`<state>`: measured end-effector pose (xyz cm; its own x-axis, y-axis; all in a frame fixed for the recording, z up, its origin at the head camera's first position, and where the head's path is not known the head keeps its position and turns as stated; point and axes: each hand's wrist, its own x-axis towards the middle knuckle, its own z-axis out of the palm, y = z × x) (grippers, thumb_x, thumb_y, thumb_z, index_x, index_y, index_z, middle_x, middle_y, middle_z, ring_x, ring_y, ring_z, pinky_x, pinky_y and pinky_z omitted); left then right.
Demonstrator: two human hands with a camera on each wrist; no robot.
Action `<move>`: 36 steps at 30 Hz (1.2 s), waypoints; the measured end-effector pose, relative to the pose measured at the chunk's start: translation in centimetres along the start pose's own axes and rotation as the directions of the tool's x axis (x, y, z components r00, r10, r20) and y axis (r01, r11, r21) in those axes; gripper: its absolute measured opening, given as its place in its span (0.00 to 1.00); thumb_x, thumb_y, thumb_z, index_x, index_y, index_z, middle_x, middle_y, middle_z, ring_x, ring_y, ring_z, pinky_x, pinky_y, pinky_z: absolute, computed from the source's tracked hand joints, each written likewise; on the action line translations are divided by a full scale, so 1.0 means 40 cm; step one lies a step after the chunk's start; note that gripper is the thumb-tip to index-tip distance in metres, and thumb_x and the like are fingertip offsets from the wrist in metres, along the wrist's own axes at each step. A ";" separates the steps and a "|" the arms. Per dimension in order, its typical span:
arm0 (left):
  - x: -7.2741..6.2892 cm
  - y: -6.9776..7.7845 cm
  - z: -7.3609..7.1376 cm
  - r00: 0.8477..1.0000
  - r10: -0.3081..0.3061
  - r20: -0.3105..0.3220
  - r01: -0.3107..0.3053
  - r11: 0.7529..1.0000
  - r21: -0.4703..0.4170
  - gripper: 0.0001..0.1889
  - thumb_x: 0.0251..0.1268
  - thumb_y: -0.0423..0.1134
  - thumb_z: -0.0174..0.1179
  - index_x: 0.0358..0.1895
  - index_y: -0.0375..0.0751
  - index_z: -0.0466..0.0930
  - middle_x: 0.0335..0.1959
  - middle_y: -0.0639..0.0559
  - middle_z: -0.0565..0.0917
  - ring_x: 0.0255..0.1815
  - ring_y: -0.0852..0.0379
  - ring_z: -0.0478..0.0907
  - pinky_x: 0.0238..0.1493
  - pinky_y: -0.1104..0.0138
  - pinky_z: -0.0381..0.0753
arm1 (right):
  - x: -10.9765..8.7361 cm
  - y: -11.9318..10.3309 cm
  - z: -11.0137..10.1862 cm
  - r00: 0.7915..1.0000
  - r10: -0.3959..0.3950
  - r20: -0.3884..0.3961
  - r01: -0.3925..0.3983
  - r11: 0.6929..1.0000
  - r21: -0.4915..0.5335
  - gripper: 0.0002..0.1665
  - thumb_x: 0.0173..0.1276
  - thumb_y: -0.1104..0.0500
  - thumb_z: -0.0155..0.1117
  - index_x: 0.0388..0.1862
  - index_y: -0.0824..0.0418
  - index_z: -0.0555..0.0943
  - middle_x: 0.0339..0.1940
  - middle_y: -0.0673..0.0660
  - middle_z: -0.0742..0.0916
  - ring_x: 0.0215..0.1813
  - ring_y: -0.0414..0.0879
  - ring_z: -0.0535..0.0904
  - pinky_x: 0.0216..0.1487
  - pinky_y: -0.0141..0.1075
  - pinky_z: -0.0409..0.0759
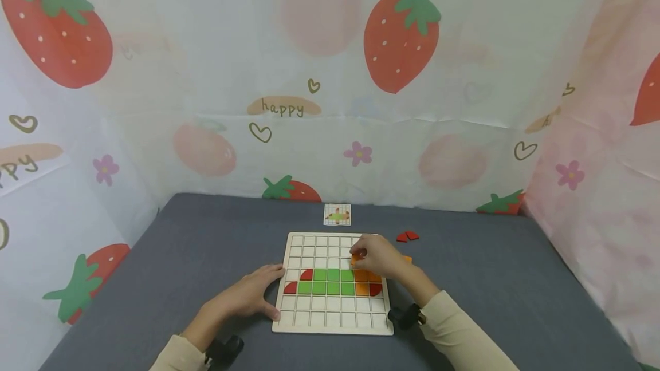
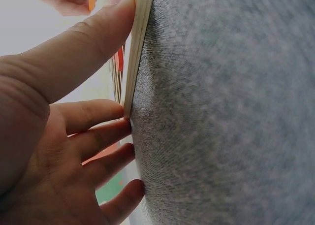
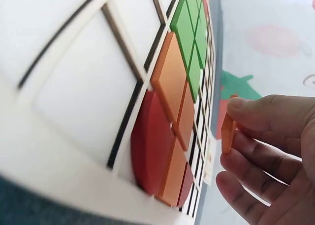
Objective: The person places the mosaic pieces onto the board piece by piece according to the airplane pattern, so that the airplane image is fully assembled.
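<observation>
A pale wooden grid board lies on the table, with two rows of green square tiles, several orange tiles and red rounded tiles set in its cells. Above the upper right part of the board, my right hand pinches an orange tile between thumb and fingers, raised off the grid. My left hand rests at the board's left edge, its thumb on the rim near the front corner and its extended fingertips against the side farther back.
Behind the board lies a small card printed with a coloured grid pattern. Two red pieces sit on the dark grey table to the board's right rear. More orange shows partly behind my right hand. A strawberry-print cloth hangs behind the table.
</observation>
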<state>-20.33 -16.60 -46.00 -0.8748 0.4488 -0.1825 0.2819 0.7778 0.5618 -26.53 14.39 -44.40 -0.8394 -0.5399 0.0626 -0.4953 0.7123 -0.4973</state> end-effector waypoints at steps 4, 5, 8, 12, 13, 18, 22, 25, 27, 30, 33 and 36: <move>0.001 -0.004 0.003 1.000 -0.008 0.001 0.008 1.000 0.005 0.50 0.39 0.44 0.78 0.69 0.29 0.65 0.73 0.37 0.65 0.76 0.36 0.57 0.68 0.37 0.59 | 0.009 -0.014 0.007 1.000 0.008 0.019 -0.009 0.999 0.035 0.12 0.61 0.64 0.70 0.44 0.66 0.86 0.37 0.54 0.84 0.38 0.42 0.76 0.41 0.32 0.78; 0.002 -0.005 0.004 1.000 -0.010 0.002 0.010 1.000 0.006 0.50 0.39 0.45 0.78 0.69 0.30 0.65 0.73 0.37 0.65 0.76 0.36 0.57 0.68 0.37 0.59 | 0.011 -0.017 0.009 1.000 0.017 0.022 -0.018 0.999 0.043 0.13 0.61 0.64 0.70 0.45 0.65 0.86 0.38 0.54 0.84 0.38 0.42 0.76 0.41 0.33 0.79; 0.003 -0.007 0.006 1.000 -0.021 0.005 0.021 1.000 0.006 0.51 0.39 0.45 0.78 0.70 0.30 0.65 0.73 0.38 0.65 0.76 0.37 0.57 0.69 0.37 0.59 | 0.019 -0.026 0.018 0.999 0.032 0.035 -0.034 0.998 0.047 0.13 0.62 0.63 0.69 0.46 0.65 0.86 0.38 0.54 0.84 0.39 0.42 0.76 0.43 0.35 0.79; 0.003 -0.006 0.006 1.000 -0.024 0.006 0.024 1.000 0.007 0.51 0.40 0.46 0.78 0.70 0.31 0.65 0.73 0.38 0.65 0.76 0.37 0.57 0.69 0.38 0.59 | 0.030 -0.034 0.028 0.999 0.029 0.041 -0.031 0.998 0.051 0.15 0.61 0.63 0.70 0.47 0.65 0.86 0.39 0.54 0.84 0.39 0.42 0.76 0.44 0.37 0.79; 0.003 -0.005 0.005 1.000 -0.022 0.005 0.022 1.000 0.006 0.51 0.40 0.46 0.78 0.70 0.31 0.65 0.73 0.37 0.65 0.76 0.37 0.57 0.69 0.38 0.58 | 0.034 -0.035 0.030 0.999 0.023 0.042 -0.025 0.998 0.049 0.15 0.61 0.63 0.70 0.47 0.65 0.86 0.39 0.54 0.84 0.39 0.43 0.76 0.43 0.37 0.79; 0.004 -0.005 0.001 1.000 -0.011 -0.001 0.012 1.000 0.004 0.50 0.39 0.45 0.78 0.70 0.30 0.65 0.73 0.36 0.65 0.76 0.36 0.57 0.69 0.37 0.58 | 0.053 -0.040 0.038 0.999 -0.007 0.043 0.005 0.999 0.048 0.14 0.61 0.63 0.70 0.46 0.65 0.86 0.39 0.55 0.85 0.39 0.43 0.76 0.43 0.38 0.79; 0.003 -0.005 0.001 1.000 -0.016 0.000 0.016 1.000 0.009 0.50 0.39 0.45 0.78 0.70 0.30 0.65 0.73 0.37 0.65 0.76 0.36 0.57 0.69 0.37 0.59 | 0.065 -0.046 0.044 0.998 -0.010 0.061 0.006 0.998 0.057 0.15 0.61 0.64 0.70 0.47 0.65 0.86 0.40 0.56 0.85 0.41 0.44 0.77 0.45 0.39 0.80; 0.002 -0.004 0.002 1.000 -0.017 -0.002 0.017 1.000 0.010 0.50 0.39 0.45 0.78 0.70 0.30 0.65 0.73 0.37 0.65 0.76 0.36 0.57 0.68 0.37 0.59 | 0.072 -0.052 0.047 0.997 -0.016 0.078 0.013 0.999 0.046 0.15 0.61 0.63 0.70 0.48 0.65 0.86 0.40 0.55 0.85 0.41 0.45 0.77 0.45 0.39 0.80; 0.002 -0.003 0.002 1.000 -0.015 -0.003 0.015 1.000 0.010 0.50 0.39 0.45 0.79 0.69 0.30 0.65 0.73 0.37 0.65 0.76 0.36 0.58 0.68 0.36 0.59 | 0.076 -0.056 0.050 0.996 -0.029 0.084 0.027 0.999 0.033 0.15 0.62 0.63 0.69 0.48 0.65 0.86 0.40 0.55 0.85 0.41 0.45 0.77 0.44 0.38 0.79; 0.001 -0.002 0.002 1.000 -0.012 -0.005 0.012 1.000 0.008 0.50 0.39 0.45 0.79 0.69 0.30 0.65 0.73 0.37 0.65 0.75 0.36 0.57 0.68 0.36 0.59 | 0.081 -0.059 0.053 0.995 -0.045 0.088 0.043 0.999 0.015 0.13 0.63 0.64 0.68 0.46 0.64 0.86 0.39 0.55 0.85 0.40 0.44 0.77 0.43 0.37 0.79; 0.001 -0.001 0.002 1.000 -0.022 -0.004 0.022 1.000 0.007 0.50 0.39 0.44 0.79 0.70 0.30 0.65 0.73 0.37 0.65 0.76 0.37 0.57 0.68 0.36 0.58 | 0.084 -0.061 0.057 0.995 -0.048 0.093 0.047 0.999 0.012 0.11 0.63 0.64 0.67 0.45 0.64 0.87 0.39 0.55 0.85 0.40 0.44 0.77 0.42 0.36 0.78; 0.002 -0.002 0.003 0.999 -0.033 -0.006 0.033 0.999 0.010 0.50 0.39 0.44 0.79 0.70 0.31 0.65 0.73 0.38 0.65 0.76 0.37 0.57 0.68 0.37 0.59 | 0.087 -0.061 0.061 0.994 -0.050 0.099 0.049 0.999 0.015 0.10 0.63 0.65 0.67 0.43 0.64 0.87 0.38 0.55 0.85 0.40 0.44 0.77 0.42 0.38 0.79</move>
<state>-20.37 -16.57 -46.16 -0.8860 0.4204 -0.1958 0.2569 0.7964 0.5475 -27.71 9.70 -45.08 -0.7873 -0.6166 0.0012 -0.5321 0.6784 -0.5066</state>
